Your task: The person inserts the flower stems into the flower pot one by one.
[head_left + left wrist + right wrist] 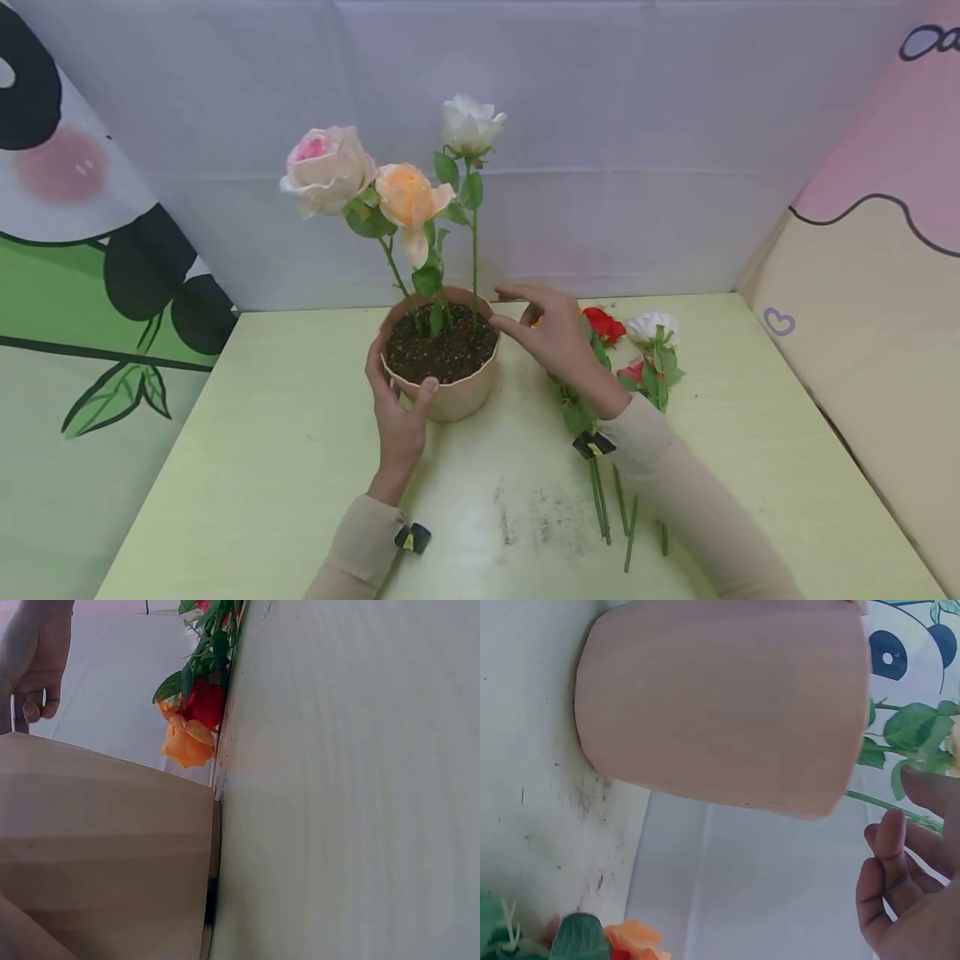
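My left hand [400, 417] holds the beige flowerpot [457, 402] at its left side, the thumb at the front rim. Dark soil [420, 357] fills the pot, and three artificial roses stand in it: a pale pink rose [330, 171], a peach rose [408, 196] and a white rose [471, 125]. Beside the right rim is my right hand [555, 337], its thumb and fingers apart and loosely bent. In the right wrist view that right hand [919, 877] holds nothing, with a green stem behind it.
To the right of the pot, loose roses lie on the pale table [285, 467], among them a red rose [603, 325] and a white rose [654, 327]. An orange rose [187, 741] lies with them. Dark specks of soil [551, 517] mark the table's front. A white cloth wall stands behind.
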`<state>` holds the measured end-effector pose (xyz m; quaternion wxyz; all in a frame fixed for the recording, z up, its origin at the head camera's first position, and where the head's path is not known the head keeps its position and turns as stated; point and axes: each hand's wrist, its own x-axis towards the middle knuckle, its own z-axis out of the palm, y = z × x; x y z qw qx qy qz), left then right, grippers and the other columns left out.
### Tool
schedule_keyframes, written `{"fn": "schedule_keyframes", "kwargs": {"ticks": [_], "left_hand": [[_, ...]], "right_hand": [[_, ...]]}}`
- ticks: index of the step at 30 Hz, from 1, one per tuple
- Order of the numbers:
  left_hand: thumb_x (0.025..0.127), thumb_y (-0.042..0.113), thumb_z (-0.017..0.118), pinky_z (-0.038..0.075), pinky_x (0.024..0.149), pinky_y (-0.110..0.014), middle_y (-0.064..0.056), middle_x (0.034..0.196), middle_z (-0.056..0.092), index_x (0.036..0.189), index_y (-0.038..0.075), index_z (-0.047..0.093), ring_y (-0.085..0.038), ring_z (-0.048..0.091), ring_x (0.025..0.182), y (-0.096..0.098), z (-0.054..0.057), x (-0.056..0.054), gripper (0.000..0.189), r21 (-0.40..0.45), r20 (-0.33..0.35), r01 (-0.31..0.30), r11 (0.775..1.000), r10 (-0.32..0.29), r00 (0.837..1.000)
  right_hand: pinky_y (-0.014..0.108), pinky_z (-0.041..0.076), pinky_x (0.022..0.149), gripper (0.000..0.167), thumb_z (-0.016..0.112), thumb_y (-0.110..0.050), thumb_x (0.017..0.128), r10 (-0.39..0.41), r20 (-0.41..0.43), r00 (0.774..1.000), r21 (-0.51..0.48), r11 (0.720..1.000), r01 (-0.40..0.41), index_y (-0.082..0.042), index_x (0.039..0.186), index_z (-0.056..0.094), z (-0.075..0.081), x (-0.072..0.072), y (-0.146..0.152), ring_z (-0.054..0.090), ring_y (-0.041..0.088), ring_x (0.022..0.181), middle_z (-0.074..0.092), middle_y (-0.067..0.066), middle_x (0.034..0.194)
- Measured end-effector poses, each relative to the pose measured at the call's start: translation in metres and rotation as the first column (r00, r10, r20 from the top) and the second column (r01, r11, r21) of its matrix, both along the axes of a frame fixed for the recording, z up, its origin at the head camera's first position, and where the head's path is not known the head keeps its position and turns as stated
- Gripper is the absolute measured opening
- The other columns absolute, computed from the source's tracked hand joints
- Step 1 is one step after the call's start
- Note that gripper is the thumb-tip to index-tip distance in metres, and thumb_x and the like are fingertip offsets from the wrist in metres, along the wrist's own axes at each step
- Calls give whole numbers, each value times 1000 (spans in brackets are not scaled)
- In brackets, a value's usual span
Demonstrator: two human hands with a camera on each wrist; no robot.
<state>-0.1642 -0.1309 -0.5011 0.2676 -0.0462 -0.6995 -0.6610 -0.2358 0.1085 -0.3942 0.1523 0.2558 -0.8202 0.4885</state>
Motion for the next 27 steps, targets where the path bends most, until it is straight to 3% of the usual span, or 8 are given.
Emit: {"fn": "schedule_keyframes", "kwargs": {"ticks": [5,11,18,23,27], "left_hand": [[94,18,74,19,127,-75,3,180,29,175,19,27,-24,23,167,0,-1,-1,93,8,-12,0,1000,0,1000],[94,20,74,18,127,-76,2,180,29,175,20,27,-25,23,167,0,-2,-2,94,5,-3,-4,1000,4,1000],[94,20,75,16,127,-77,2,181,29,175,21,27,-27,23,167,0,-1,-2,94,-3,-1,-2,1000,2,1000],[93,19,75,18,127,-76,2,180,29,175,20,27,-26,24,167,0,0,-2,94,3,-16,0,1000,0,1000],[93,17,74,19,127,-74,0,180,28,175,18,27,-27,23,167,0,-1,-3,94,18,-30,10,1000,-9,1000]], "right_hand": [[31,53,64,41,89,-12,94,-27,10,1000,25,999,26,-6,134,80,5,17,18,70,16,71,81,10,122],[24,47,59,41,91,-7,91,-63,7,998,40,997,63,-4,131,81,-2,40,40,69,16,71,82,10,113],[23,45,58,43,92,0,87,-102,-60,993,38,994,105,-3,129,82,-19,67,72,65,9,69,82,9,110],[18,39,56,44,92,4,85,-155,-106,982,15,987,157,-3,127,82,-19,76,92,64,4,68,83,9,111],[17,40,62,45,92,8,81,-195,-139,971,-4,981,196,-4,124,83,-19,85,105,63,4,68,83,9,109]]}}
